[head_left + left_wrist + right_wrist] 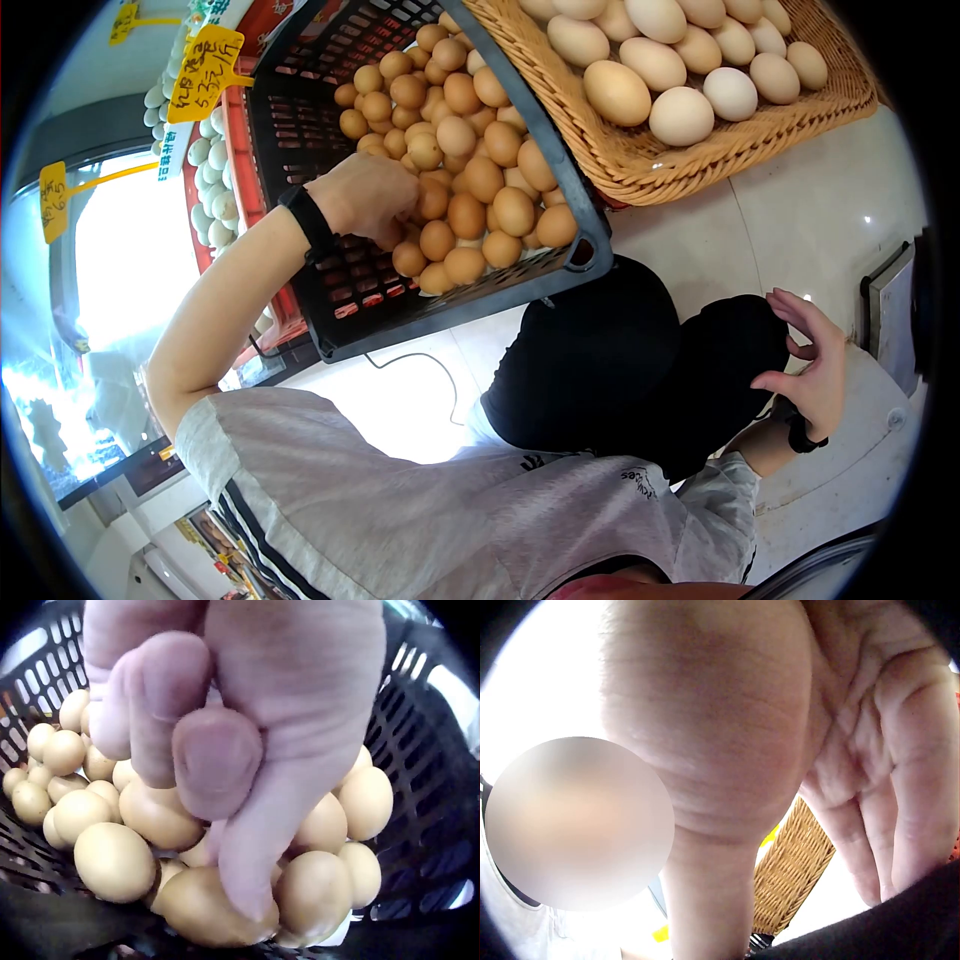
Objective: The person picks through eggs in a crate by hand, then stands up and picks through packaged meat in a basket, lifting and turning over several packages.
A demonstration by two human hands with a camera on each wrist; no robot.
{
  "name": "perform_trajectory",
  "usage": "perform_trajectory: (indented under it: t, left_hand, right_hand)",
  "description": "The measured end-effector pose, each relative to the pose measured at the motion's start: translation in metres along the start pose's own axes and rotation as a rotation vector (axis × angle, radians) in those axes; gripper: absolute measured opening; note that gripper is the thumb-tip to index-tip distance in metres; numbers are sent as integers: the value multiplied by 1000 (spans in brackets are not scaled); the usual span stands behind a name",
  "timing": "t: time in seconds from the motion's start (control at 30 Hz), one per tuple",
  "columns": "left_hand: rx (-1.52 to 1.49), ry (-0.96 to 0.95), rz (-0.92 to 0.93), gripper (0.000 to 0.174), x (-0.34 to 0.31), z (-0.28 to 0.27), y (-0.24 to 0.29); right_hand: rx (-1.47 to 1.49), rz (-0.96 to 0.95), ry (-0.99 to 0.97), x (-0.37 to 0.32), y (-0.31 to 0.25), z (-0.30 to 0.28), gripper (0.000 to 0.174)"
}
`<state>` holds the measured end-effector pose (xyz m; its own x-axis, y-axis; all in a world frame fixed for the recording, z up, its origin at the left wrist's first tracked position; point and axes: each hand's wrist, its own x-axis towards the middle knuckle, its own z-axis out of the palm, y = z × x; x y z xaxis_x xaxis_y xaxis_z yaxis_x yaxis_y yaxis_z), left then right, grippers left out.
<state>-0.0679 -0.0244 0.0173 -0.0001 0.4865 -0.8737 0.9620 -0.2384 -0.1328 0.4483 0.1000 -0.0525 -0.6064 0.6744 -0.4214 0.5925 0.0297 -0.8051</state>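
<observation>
Brown eggs (465, 215) fill part of a black slatted crate (350, 345). My left hand (365, 195) reaches down inside it, at the left side of the pile. The left wrist view has this hand (247, 727) with several fingers curled and the thumb against a brown egg (202, 911) near the crate wall; the fingertip behind the thumb is mostly hidden. Beside my knee, my right hand (815, 365) is held in the air, empty, fingers and thumb loosely bent apart. Up close, the right hand (780, 727) shows its palm and relaxed fingers.
A wicker basket (650, 190) of paler eggs (682, 115) adjoins the crate at upper right. Left of the crate are a red crate (235, 150) with pale eggs and yellow price tags (205, 75). A thin cable (440, 372) lies on the floor.
</observation>
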Motion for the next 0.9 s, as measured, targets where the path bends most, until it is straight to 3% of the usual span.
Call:
perform_trajectory:
  t: [0.1, 0.2, 0.3, 0.4, 0.5, 0.6, 0.67, 0.83, 0.9]
  left_hand:
    - [-43, -20, -49, 19, -3, -1, -4]
    - [-58, 112, -2, 22, -12, -8, -32]
    - [-76, 363, -163, 25, -30, -35, -46]
    - [-46, 551, -80, 15, -31, -61, -57]
    - [-222, 659, -123, 18, -21, -88, -61]
    - [-194, 971, -59, 23, 25, -71, -95]
    - [-231, 909, -131, 30, 58, -61, -108]
    - [-251, 880, -271, 24, 78, -56, -115]
    - [-293, 985, -168, 24, 87, -50, -128]
  right_hand:
    - [4, 3, -8, 1, -2, -1, 114]
    - [3, 9, -7, 0, -4, -1, 113]
    - [-7, 26, -24, 1, -9, -2, 112]
    - [-5, 33, -35, 1, -9, -4, 110]
    - [-30, 23, -39, 0, -9, -4, 106]
    - [-35, 26, -53, 0, -14, -5, 103]
    - [-42, 20, -53, -1, -16, -4, 102]
    - [-73, 18, -81, -1, -25, -4, 99]
    - [-93, 25, -82, -1, -28, -4, 98]
